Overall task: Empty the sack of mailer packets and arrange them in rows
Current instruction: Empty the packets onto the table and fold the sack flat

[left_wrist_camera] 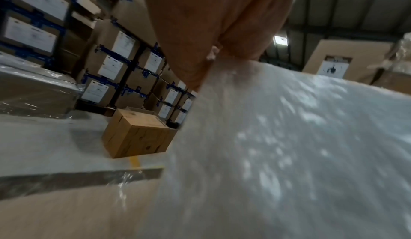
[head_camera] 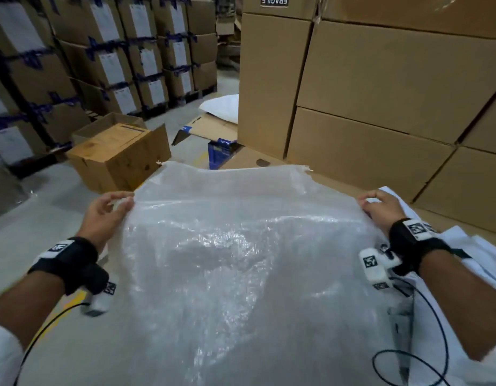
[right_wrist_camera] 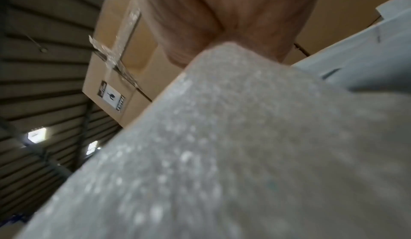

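A large translucent woven sack (head_camera: 235, 260) is stretched out in front of me, its stitched end pointing away. My left hand (head_camera: 110, 210) pinches the sack's left edge and my right hand (head_camera: 380, 206) pinches its right edge. The left wrist view shows the left hand (left_wrist_camera: 200, 31) gripping the sack (left_wrist_camera: 289, 146). In the right wrist view the right hand (right_wrist_camera: 233, 23) holds the sack's fabric (right_wrist_camera: 222, 155). White mailer packets (head_camera: 469, 254) lie under my right forearm, on the right. What is inside the sack is blurred.
Tall stacked cardboard boxes (head_camera: 366, 87) stand close ahead on the right. A small open carton (head_camera: 121, 154) sits on the grey floor ahead left, with racks of labelled boxes (head_camera: 115, 57) behind it. Flattened cardboard (head_camera: 207, 129) and a white bag (head_camera: 221, 107) lie further back.
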